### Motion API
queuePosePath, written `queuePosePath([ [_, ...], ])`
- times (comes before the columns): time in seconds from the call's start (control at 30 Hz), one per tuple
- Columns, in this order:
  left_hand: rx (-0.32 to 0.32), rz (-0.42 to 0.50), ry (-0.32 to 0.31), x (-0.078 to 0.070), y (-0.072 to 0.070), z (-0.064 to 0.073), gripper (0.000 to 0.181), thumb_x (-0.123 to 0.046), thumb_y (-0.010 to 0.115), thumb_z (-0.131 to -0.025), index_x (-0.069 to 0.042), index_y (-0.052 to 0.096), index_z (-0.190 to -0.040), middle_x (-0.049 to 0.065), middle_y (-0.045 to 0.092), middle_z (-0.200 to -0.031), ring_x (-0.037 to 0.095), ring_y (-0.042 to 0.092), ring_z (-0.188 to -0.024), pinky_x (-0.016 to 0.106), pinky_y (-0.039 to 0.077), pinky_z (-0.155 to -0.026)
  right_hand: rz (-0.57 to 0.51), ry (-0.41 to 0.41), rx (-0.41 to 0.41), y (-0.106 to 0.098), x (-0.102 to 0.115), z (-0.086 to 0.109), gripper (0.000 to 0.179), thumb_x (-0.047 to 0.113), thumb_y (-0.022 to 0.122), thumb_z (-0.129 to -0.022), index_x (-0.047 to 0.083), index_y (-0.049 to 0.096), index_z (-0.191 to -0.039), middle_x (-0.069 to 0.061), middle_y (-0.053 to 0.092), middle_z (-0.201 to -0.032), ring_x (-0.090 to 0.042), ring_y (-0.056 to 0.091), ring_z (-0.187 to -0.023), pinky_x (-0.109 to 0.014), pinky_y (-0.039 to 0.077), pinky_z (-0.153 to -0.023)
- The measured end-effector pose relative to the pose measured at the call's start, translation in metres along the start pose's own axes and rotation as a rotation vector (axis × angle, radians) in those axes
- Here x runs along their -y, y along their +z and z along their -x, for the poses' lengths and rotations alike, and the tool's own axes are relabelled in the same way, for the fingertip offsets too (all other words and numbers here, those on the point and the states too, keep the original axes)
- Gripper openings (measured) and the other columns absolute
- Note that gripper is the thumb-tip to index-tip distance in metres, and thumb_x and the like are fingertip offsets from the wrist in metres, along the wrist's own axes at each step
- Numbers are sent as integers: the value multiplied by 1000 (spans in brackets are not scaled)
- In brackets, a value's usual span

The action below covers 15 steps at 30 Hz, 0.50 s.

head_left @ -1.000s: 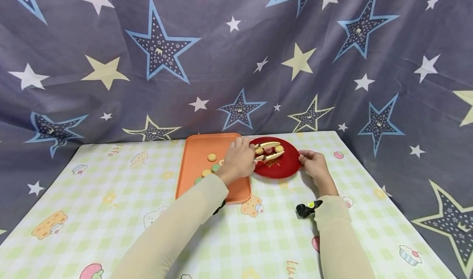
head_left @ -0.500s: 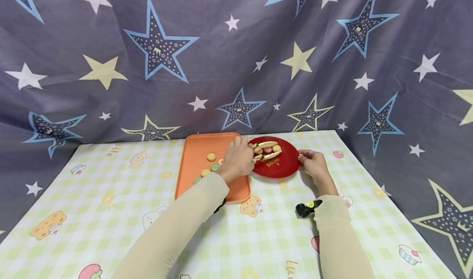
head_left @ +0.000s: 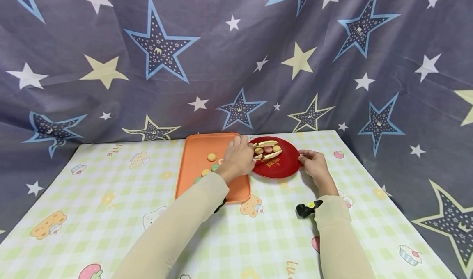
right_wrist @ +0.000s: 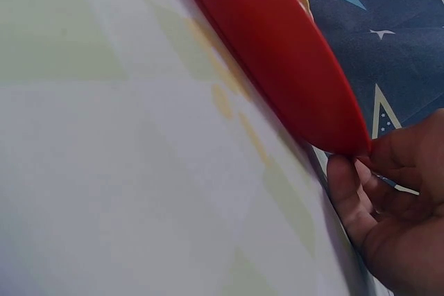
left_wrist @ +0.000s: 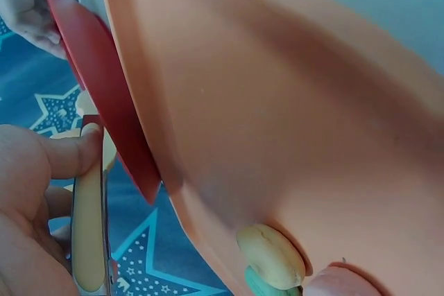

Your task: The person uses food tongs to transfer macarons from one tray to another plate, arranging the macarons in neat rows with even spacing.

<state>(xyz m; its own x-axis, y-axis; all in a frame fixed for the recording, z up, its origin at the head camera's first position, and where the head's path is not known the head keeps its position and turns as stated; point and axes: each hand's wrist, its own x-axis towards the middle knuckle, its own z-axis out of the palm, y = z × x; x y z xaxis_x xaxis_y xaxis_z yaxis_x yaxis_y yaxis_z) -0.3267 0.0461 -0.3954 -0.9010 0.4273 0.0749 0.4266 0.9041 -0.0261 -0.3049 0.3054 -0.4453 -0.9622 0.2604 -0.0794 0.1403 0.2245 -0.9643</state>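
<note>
My left hand [head_left: 239,156] grips a pair of tongs [left_wrist: 89,230] with cream arms, its thumb pressing the handle in the left wrist view. The tongs' two cream ends [head_left: 271,155] reach over the red plate [head_left: 286,168], one on each side of a short row of macarons. That row has a brownish macaron [head_left: 258,150], a reddish one [head_left: 268,149] and a yellow one [head_left: 276,148]. My right hand [head_left: 315,167] pinches the plate's right rim between thumb and fingers, as the right wrist view shows at close range.
Left of the plate lies an orange tray [head_left: 199,147] bearing several macarons, among them a yellow one [head_left: 212,157] and a green one [head_left: 215,168]. My left forearm crosses its front part. A checked cloth [head_left: 122,213] covers the table, with a star-patterned curtain [head_left: 221,57] behind.
The tongs' ends and the macarons between them have shifted slightly left on the plate since a second ago. My right hand keeps its place on the rim.
</note>
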Motion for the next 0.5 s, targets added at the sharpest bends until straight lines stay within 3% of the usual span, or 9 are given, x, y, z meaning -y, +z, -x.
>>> queuePosePath([
  [0.5, -110, 27, 44, 19, -12, 18, 49, -36, 66, -98, -5, 63, -136, 4, 37, -104, 23, 33, -99, 34, 29, -83, 4, -21, 5, 0, 3, 4, 34, 3, 49, -106, -10, 56, -136, -23, 60, -121, -10, 61, -81, -21, 56, -71],
])
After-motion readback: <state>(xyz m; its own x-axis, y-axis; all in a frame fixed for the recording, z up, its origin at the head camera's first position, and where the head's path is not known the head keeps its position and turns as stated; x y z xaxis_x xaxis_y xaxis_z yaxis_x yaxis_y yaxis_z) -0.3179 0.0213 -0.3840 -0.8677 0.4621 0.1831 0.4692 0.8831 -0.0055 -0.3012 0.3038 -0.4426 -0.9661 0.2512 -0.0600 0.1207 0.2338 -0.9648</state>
